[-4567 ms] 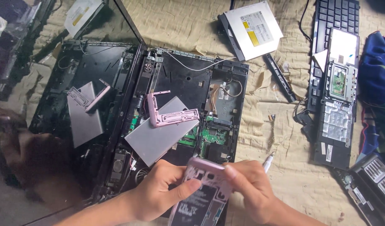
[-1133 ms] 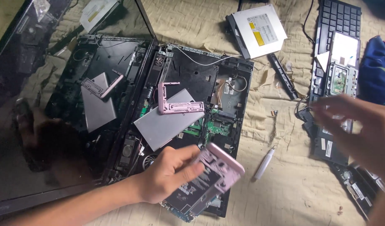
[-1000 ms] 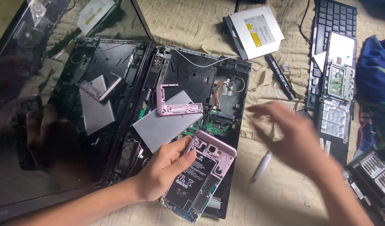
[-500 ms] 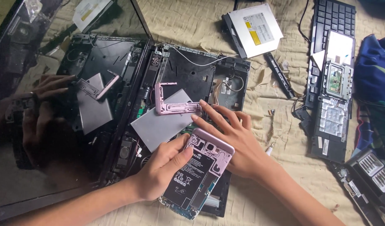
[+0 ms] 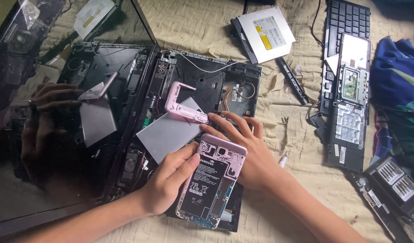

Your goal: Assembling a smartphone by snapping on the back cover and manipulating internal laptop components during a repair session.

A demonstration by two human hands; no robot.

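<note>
My left hand (image 5: 168, 182) grips an opened pink phone (image 5: 212, 180) by its left edge, the black battery facing up. It hovers over the front of a dismantled black laptop base (image 5: 202, 85). My right hand (image 5: 247, 150) lies behind the phone with fingers spread, fingertips touching the end of a pink phone frame piece (image 5: 182, 104). That piece rests on a grey rectangular plate (image 5: 168, 135) inside the laptop base. Whether my right hand pinches the frame piece is hidden by the fingers.
The laptop's dark glossy screen (image 5: 45, 135) lies open flat at the left and mirrors my hands. A silver optical drive (image 5: 266, 33) sits at the top, a keyboard with touchpad board (image 5: 348, 81) at the right, blue cloth (image 5: 398, 90) far right. A white tool (image 5: 284, 158) lies by my right wrist.
My right hand swung in from the right side and came down behind the phone onto the pink frame piece. My left hand kept the phone, lowering it slightly.
</note>
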